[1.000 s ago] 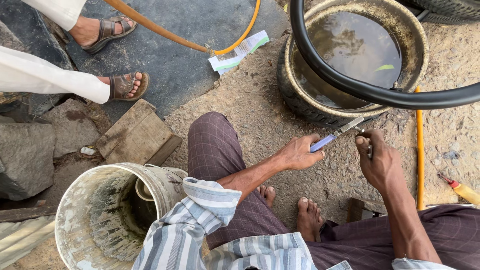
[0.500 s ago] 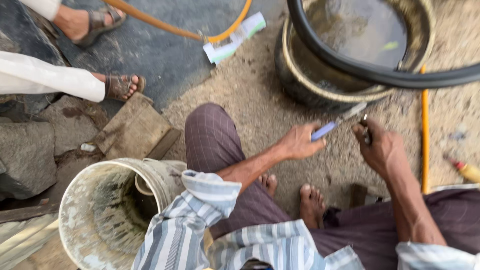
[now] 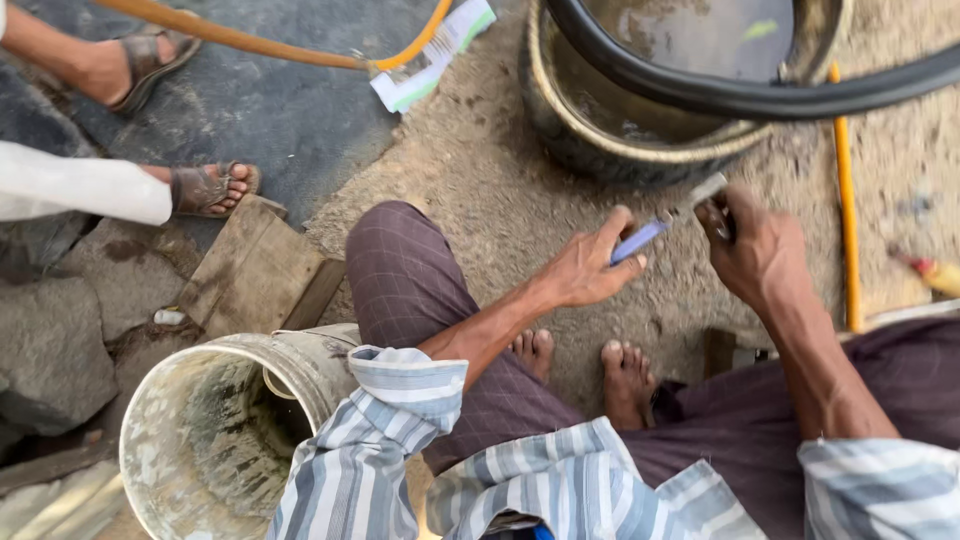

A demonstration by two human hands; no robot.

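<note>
Blue-handled tool [image 3: 650, 228] is lying pinched in the left hand [image 3: 585, 270], angled toward two o'clock so the right hand [image 3: 760, 250], curled closed, is meeting its metal tip.

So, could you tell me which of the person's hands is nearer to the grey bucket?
Left. The left hand holds the blue-handled tool up and right of the grey bucket; the right hand is farther right, beyond it.

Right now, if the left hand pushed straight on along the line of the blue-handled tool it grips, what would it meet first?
The left hand points the blue-handled tool up and right. Its metal tip already reaches the right hand, so that hand's fingers come first. Beyond lies the water basin, though depth is hard to judge.
</note>
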